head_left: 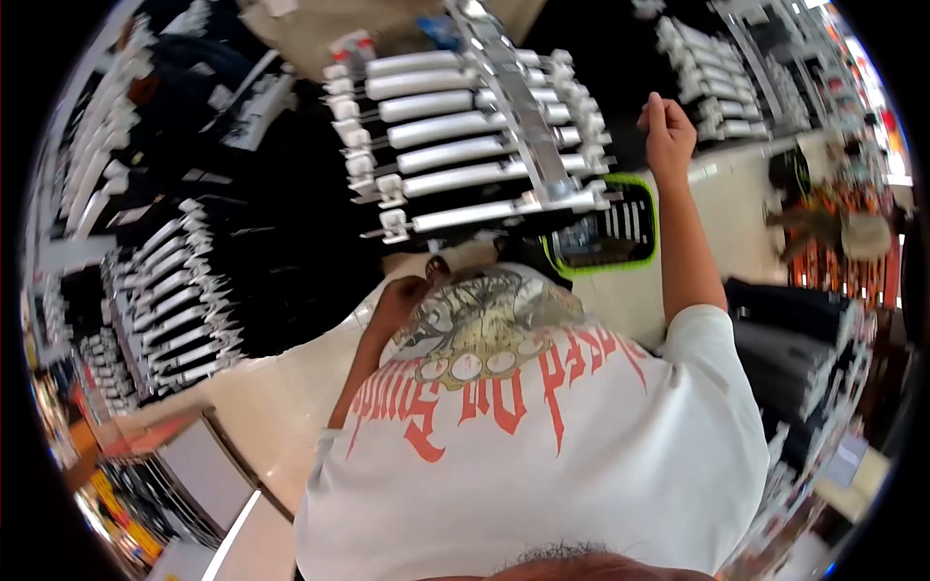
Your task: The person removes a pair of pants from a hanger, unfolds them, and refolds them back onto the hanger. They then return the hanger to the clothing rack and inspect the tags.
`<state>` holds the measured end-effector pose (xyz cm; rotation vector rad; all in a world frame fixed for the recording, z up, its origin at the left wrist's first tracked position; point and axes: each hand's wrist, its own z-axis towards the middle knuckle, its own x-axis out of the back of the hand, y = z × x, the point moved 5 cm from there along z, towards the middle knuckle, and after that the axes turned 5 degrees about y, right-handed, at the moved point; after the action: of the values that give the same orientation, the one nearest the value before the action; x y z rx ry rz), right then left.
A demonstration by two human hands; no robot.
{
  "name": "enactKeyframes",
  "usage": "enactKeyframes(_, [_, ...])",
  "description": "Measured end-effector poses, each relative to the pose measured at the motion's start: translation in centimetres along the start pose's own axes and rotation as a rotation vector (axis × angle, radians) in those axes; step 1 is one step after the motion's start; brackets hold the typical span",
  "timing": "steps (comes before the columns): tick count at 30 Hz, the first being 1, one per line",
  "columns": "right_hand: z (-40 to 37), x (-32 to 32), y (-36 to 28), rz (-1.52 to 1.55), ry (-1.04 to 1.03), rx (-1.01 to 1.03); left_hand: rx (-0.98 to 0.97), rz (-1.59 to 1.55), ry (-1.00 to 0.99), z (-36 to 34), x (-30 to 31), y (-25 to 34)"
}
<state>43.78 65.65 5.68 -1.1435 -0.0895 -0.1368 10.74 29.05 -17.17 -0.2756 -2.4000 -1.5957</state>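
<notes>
My right hand is raised at the upper right, its fingers curled in and the thumb on top. It is against black clothing, and whatever the fingers may hold is hidden. Low by my waist is my left hand, in shade, its fingers too dark to make out. In front of me, a metal rail carries a row of white clip hangers with dark garments beside them. A black basket with a lime-green rim is between the rail and my right forearm, with something clear inside.
More racks of white hangers stand at the left and upper right. Dark trousers hang at the right. A white-topped display stand is at the lower left. Pale tiled floor shows between the racks.
</notes>
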Motion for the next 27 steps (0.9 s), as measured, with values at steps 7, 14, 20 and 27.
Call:
enactKeyframes(7, [-30.4, 16.6, 16.2, -0.897, -0.379, -0.726, -0.006, -0.004, -0.376, 3.7, -2.5, -3.2])
enactKeyframes(14, [-61.3, 24.3, 14.2, -0.871, -1.034, -1.221, 0.076, -0.032, -0.566, 5.5, -7.8, -1.7])
enactKeyframes(20, [-60.2, 24.4, 18.7, -0.823, -0.724, -1.316, 0.017, 0.159, -0.480, 5.4, -9.0, 1.0])
enactKeyframes(27, [-39.7, 24.4, 22.1, -0.694, -0.458, -0.802, 0.389, 0.098, -0.143, 4.6, -11.6, -13.5])
